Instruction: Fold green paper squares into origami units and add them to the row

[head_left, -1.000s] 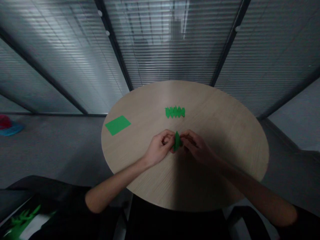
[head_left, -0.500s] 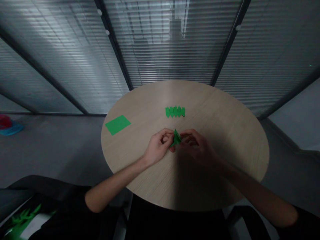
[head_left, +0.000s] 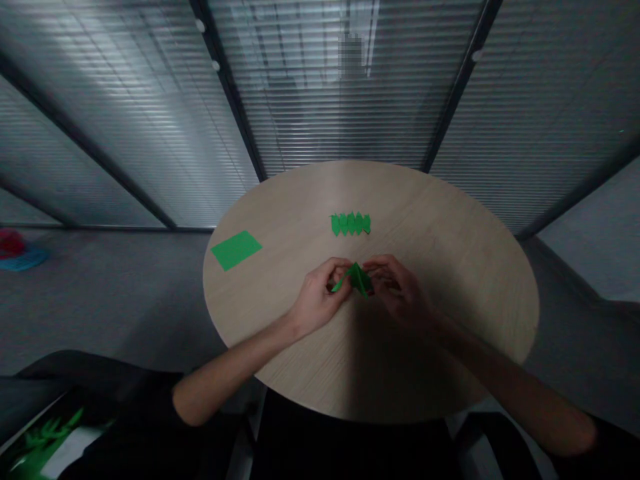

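One row of small green shapes (head_left: 351,224) lies on the table (head_left: 280,213), looks finished. Folded green paper (head_left: 358,276) sits mid-hands, maybe part-done: left hand (head_left: 320,293) pinches it, right hand (head_left: 400,290) at its other side (can't tell if gripping). Flat green sheet (head_left: 237,251), left, looks unworked.

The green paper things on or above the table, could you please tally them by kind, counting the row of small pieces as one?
Flat green sheet: 1
Row of small green pieces: 1
Folded green paper, between the left hand and right hand: 1
Total: 3
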`<state>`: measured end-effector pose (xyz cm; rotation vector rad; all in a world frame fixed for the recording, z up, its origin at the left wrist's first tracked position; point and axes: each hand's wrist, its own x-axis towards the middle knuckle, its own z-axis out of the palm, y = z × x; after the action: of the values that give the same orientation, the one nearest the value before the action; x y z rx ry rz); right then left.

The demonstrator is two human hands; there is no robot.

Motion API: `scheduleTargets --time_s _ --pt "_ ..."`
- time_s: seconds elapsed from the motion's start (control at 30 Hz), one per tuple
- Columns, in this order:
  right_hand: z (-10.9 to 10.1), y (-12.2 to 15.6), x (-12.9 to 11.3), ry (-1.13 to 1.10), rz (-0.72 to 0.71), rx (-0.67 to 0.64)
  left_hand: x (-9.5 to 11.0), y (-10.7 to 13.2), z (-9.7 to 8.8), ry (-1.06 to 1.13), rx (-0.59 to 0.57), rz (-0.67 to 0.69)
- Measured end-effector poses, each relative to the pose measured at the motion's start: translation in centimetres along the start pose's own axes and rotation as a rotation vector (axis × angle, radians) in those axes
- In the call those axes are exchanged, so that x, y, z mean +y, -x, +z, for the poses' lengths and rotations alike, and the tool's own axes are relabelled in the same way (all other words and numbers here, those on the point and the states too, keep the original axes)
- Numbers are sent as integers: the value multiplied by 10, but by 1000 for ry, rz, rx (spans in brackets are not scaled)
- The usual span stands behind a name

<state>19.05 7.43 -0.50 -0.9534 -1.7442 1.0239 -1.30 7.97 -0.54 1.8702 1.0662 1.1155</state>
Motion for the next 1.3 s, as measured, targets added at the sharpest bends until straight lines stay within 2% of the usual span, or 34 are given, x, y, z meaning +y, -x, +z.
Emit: scheduleTargets --time_s 0.17,0.3,0.4,0.57,0.73,1.07,1.3 --pt "2 -2 -4 -87 93 -16 0 1 0 -117 -22 87" --pt "3 -6 -2 -215 129 -35 0 2 0 -72 -53 98" --pt "0 -8 -4 -294 197 -39 1 3 -1 -52 -26 100" --pt "-6 -10 -8 -410 263 -2 1 4 -5 -183 42 249" --pt "-7 -9 -6 -460 293 4 -1 5 -6 -217 -3 312" --pt "-3 -8 -6 -410 250 28 4 1 -4 -214 49 356" --pt "0 -6 -5 -374 187 -19 2 2 -5 -231 55 301"
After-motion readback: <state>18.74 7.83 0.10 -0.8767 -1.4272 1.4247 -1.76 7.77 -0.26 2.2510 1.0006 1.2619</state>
